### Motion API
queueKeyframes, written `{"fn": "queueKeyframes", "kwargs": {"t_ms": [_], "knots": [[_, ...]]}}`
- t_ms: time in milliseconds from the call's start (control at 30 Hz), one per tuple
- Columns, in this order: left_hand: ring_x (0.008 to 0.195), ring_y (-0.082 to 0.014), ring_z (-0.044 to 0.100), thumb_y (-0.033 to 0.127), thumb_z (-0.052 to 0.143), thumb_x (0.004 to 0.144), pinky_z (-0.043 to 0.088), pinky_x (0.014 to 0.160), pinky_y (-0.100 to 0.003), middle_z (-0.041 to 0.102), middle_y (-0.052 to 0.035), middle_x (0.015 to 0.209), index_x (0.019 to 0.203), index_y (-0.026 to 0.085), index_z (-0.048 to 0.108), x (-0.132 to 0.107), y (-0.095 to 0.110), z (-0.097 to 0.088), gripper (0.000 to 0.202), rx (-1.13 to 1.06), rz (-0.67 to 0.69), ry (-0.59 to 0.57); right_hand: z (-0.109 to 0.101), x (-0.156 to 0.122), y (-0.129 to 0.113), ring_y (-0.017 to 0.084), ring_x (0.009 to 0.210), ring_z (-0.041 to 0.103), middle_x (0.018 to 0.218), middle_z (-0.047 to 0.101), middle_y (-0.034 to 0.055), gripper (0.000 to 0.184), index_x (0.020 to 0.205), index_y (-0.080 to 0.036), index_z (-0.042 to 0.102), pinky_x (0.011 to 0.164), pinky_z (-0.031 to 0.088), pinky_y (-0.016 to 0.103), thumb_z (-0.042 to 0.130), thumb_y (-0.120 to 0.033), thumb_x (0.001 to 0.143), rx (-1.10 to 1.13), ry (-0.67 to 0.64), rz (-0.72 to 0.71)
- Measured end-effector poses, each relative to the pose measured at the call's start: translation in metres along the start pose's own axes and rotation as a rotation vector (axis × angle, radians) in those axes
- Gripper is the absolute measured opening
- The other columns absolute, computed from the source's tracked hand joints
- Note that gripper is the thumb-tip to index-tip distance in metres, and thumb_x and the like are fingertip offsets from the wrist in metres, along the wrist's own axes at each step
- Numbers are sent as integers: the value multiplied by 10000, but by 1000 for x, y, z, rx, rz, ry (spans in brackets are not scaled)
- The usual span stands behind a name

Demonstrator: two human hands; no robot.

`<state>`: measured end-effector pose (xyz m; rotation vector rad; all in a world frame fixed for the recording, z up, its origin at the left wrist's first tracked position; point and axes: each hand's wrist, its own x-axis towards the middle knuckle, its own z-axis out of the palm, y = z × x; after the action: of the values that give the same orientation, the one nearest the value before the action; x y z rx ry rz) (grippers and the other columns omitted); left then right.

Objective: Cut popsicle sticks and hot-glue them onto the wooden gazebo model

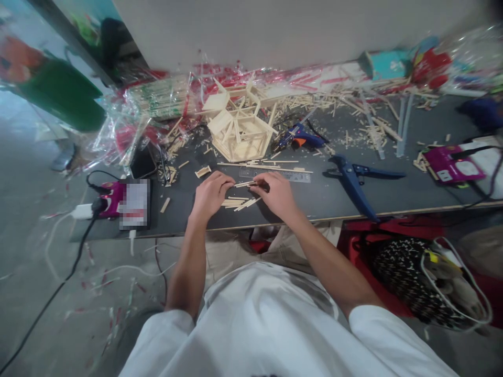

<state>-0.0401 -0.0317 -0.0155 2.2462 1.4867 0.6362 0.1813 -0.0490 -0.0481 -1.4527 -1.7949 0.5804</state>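
My left hand (211,195) and my right hand (275,192) meet over the dark tabletop (322,196), fingers curled. Between them they pinch a thin wooden stick (245,184), each hand at one end. A small pile of loose wooden sticks (240,202) lies on the table just under the hands. Beyond the hands lies a clear ruler (275,174) with long sticks along it, and behind that stands a hexagonal model built of sticks (239,133).
Blue cutting pliers (356,180) lie to the right, a blue glue gun (301,137) behind them. A phone (142,162) and a pink box with a plugged cable (112,201) sit left. Stick scraps and plastic packets line the back; a patterned bag (408,277) sits below right.
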Motion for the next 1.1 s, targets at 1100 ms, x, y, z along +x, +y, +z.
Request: {"fn": "queueKeyframes", "kwargs": {"t_ms": [1100], "knots": [[634, -89, 688, 261, 441, 1037, 511, 648, -213, 785, -12, 947, 1081, 207, 640, -25, -20, 2, 210, -287, -203, 323, -12, -12, -12, 173, 780, 684, 827, 748, 20, 107, 881, -223, 710, 765, 553, 318, 651, -252, 966, 62, 140, -103]]}}
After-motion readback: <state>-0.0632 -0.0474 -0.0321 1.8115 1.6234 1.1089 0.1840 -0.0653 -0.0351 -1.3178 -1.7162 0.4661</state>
